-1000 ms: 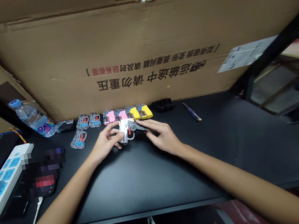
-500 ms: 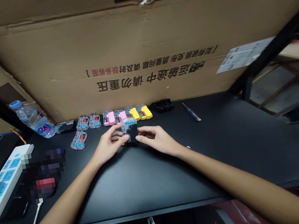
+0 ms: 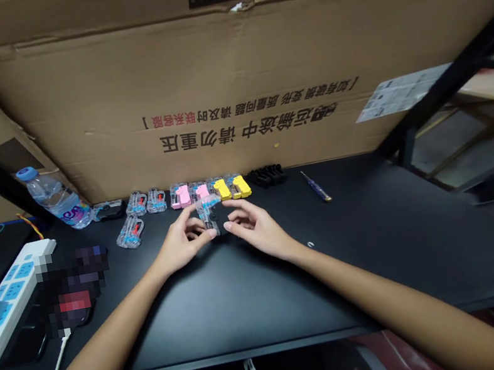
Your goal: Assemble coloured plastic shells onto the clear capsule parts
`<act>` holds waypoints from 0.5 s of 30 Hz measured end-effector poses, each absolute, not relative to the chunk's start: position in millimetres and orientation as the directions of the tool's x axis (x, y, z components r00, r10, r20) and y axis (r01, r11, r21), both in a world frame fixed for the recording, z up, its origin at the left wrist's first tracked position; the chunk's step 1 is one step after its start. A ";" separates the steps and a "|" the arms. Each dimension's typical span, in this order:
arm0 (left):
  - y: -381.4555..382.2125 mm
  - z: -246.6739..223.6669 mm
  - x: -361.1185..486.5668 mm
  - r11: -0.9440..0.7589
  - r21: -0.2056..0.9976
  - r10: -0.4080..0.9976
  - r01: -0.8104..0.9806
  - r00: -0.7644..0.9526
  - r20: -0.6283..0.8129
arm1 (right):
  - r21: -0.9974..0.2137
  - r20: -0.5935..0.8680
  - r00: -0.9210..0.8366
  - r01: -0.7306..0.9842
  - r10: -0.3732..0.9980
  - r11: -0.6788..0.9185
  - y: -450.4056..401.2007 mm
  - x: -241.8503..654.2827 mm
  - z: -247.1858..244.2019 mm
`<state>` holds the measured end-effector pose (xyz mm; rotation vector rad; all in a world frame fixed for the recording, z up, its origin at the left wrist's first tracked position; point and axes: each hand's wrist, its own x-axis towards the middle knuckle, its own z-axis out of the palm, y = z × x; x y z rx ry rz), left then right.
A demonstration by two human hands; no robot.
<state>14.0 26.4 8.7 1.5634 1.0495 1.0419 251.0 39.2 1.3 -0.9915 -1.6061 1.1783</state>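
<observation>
A small clear plastic gadget with a black panel and blue inner parts (image 3: 212, 215) is held up just above the black tabletop. My left hand (image 3: 183, 241) grips its left side between thumb and fingers. On the opposite edge, the thumb and fingers of my right hand (image 3: 257, 228) are closed around the black part. Behind it stands a row of similar clear gadgets, some with pink parts (image 3: 181, 195) and some with yellow parts (image 3: 241, 186). A lone clear gadget with red and blue insides (image 3: 130, 231) lies to the left of my left hand.
Several black plastic pieces (image 3: 267, 175) lie behind my right hand, and a screwdriver (image 3: 316, 187) farther right. A small white bit (image 3: 310, 244) is near my right wrist. On the left are a water bottle (image 3: 58, 198), a power strip (image 3: 11, 297) and a blurred-out phone. Cardboard (image 3: 225, 61) walls the back.
The clear gadget has turned and tilted slightly between my hands. My right fingers have shifted up over its top right edge; both hands still hold it.
</observation>
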 end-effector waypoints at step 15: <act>22.7 9.9 15.4 -0.117 0.983 0.948 0.138 0.311 0.069 | -0.996 0.091 -0.320 -0.007 0.943 0.094 35.1 244.6 -0.9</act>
